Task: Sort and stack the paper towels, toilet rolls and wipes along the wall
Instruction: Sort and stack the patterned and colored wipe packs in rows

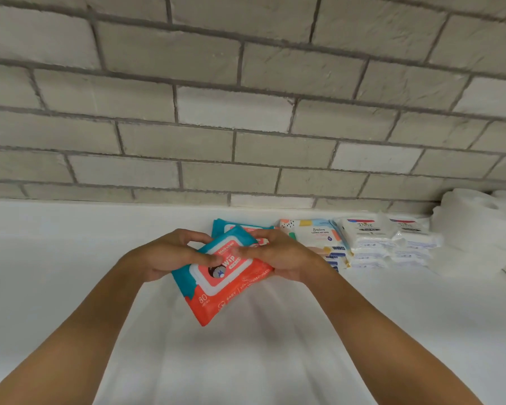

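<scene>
Orange-and-teal baby wipes pack (225,290) gripped from both sides, tilted, label up, in the middle of the view and just in front of the row along the wall. Left hand (170,252) curled round the pack's left edge, with the thumb laid across the lid flap and the fingers hooked over the far rim. Right hand (278,255) wrapped round the right edge in the same way, fingertips close to the left thumb near the printed "WIP". Hard to tell whether the pack's lower corner is resting on the white cloth (70,258) or lifted just off it. Directly behind, partly hidden by the fingers, a second matching pack (231,226) lying flat near the brick wall (216,112). Just to the right of that, a stack of patterned Stalove wipes (313,235); then white Dove packs (365,232) in two side-by-side piles — several high each. Furthest right, by the wall, white paper towel rolls (468,229) standing on end — partly cut off by the frame edge.
</scene>
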`<state>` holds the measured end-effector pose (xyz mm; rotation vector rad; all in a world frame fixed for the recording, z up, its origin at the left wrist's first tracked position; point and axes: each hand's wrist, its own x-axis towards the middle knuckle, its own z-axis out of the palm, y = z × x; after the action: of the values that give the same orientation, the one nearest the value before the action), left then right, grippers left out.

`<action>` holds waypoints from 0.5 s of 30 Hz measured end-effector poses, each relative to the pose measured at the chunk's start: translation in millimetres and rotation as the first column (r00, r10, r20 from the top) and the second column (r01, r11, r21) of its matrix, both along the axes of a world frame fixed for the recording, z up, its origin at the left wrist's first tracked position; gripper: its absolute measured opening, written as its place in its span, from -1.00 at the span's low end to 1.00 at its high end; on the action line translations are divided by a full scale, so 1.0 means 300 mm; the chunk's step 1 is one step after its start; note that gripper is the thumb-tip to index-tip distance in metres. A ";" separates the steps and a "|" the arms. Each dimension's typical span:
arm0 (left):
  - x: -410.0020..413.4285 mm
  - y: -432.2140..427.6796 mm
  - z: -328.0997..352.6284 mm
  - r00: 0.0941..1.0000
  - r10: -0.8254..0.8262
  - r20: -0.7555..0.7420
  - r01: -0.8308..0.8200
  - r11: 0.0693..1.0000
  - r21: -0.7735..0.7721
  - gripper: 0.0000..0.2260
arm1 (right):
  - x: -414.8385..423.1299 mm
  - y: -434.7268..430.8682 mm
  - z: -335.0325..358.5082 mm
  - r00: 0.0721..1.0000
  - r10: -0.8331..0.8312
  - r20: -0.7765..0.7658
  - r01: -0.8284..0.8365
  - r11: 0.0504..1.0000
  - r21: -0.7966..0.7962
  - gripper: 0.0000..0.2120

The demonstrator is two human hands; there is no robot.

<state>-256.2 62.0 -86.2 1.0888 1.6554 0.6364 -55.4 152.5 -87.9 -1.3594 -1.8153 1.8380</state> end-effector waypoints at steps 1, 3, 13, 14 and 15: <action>0.010 0.009 0.004 1.000 -0.001 0.002 0.001 1.000 -0.004 -0.27 | 0.004 0.004 -0.008 1.000 -0.004 0.016 0.004 1.000 0.007 -0.42; 0.023 0.024 0.007 1.000 0.018 0.001 -0.018 1.000 0.003 -0.42 | 0.015 0.010 -0.017 1.000 -0.005 -0.007 0.005 1.000 -0.007 -0.40; 0.023 0.026 -0.062 0.848 0.372 0.376 -0.401 0.916 -0.002 -0.51 | 0.034 0.029 -0.035 0.961 -0.221 -0.166 0.213 0.975 -0.064 -0.47; 0.029 0.022 -0.066 0.823 0.375 0.426 -0.400 0.916 -0.031 -0.51 | 0.036 0.031 -0.032 0.947 -0.259 -0.189 0.248 0.965 -0.083 -0.55; 0.038 0.019 -0.067 0.808 0.366 0.462 -0.387 0.921 -0.053 -0.51 | 0.039 0.032 -0.029 0.929 -0.299 -0.216 0.282 0.953 -0.108 -0.64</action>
<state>-244.7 67.8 -106.2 0.5634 1.4361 1.1059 -43.8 162.2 -96.6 -1.2960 -1.3619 1.8311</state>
